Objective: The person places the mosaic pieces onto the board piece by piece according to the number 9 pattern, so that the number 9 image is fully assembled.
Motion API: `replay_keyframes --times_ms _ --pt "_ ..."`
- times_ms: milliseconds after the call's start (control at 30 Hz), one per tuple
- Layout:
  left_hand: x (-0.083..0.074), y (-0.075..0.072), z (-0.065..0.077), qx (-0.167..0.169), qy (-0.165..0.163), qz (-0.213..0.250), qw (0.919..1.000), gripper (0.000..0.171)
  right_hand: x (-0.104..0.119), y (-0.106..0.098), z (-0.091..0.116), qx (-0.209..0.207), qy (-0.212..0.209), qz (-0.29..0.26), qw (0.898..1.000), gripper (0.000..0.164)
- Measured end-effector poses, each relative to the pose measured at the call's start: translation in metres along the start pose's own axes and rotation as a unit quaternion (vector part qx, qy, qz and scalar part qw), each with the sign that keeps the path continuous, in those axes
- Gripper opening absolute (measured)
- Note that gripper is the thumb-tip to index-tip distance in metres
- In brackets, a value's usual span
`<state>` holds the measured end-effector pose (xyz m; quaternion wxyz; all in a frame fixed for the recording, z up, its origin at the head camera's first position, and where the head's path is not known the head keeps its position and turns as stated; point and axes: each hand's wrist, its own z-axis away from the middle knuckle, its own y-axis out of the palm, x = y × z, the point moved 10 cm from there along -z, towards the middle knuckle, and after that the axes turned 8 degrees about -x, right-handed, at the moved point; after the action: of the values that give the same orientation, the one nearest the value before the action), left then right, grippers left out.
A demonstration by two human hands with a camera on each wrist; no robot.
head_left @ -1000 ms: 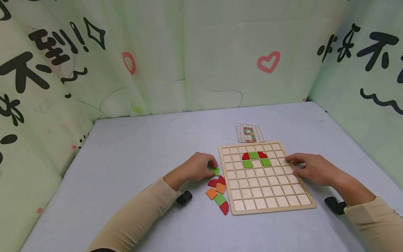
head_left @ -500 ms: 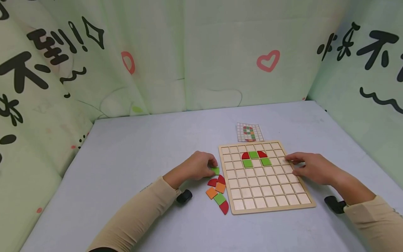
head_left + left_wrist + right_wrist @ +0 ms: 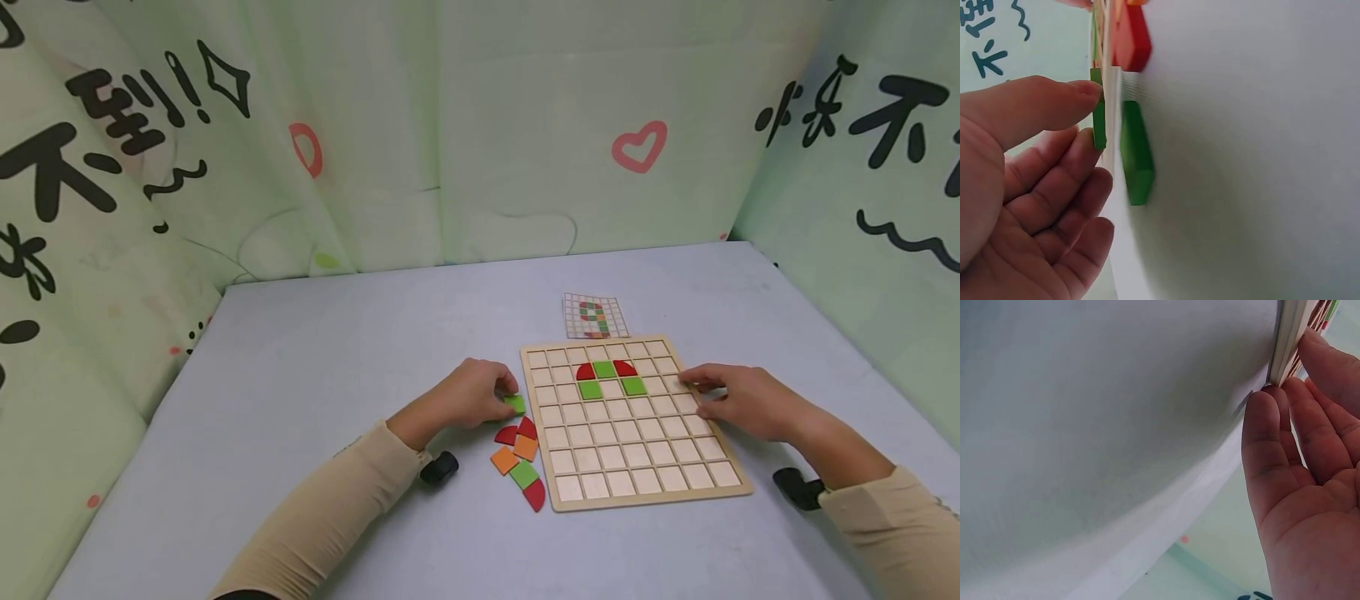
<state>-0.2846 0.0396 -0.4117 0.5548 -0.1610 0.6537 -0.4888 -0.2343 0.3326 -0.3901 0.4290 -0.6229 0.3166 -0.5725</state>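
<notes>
My left hand [image 3: 474,393] pinches a green square tile [image 3: 1099,119] between thumb and fingers, just left of the wooden grid board [image 3: 652,498]. A second green tile [image 3: 1137,153] lies on the table beneath it in the left wrist view. The thumb and fingertips of my right hand [image 3: 746,402] rest on the board's right edge. On the board's upper rows sit red quarter-circle tiles [image 3: 625,368] and green square tiles [image 3: 634,386], arranged like an arch.
Loose red [image 3: 507,435], orange [image 3: 505,461] and green [image 3: 523,474] tiles lie along the board's left side. Behind the board is a printed pattern card [image 3: 573,321] on the white table [image 3: 360,358]. Printed curtains [image 3: 487,125] enclose the back and sides.
The green tile in my left hand has risen slightly off the table and shows more of its face. My right hand and the board have stayed in place.
</notes>
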Motion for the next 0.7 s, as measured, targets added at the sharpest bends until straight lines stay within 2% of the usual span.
replay_keyframes --times_ms 300,700 --pt "-0.015 -0.008 -0.001 -0.019 0.030 0.010 0.9993 0.021 -0.001 0.000 0.000 0.001 0.002 0.000 1.000 0.048" --pt "-0.045 -0.005 -0.008 -0.030 0.080 0.018 0.9962 0.020 0.000 0.001 0.000 0.000 -0.003 0.001 1.000 0.048"
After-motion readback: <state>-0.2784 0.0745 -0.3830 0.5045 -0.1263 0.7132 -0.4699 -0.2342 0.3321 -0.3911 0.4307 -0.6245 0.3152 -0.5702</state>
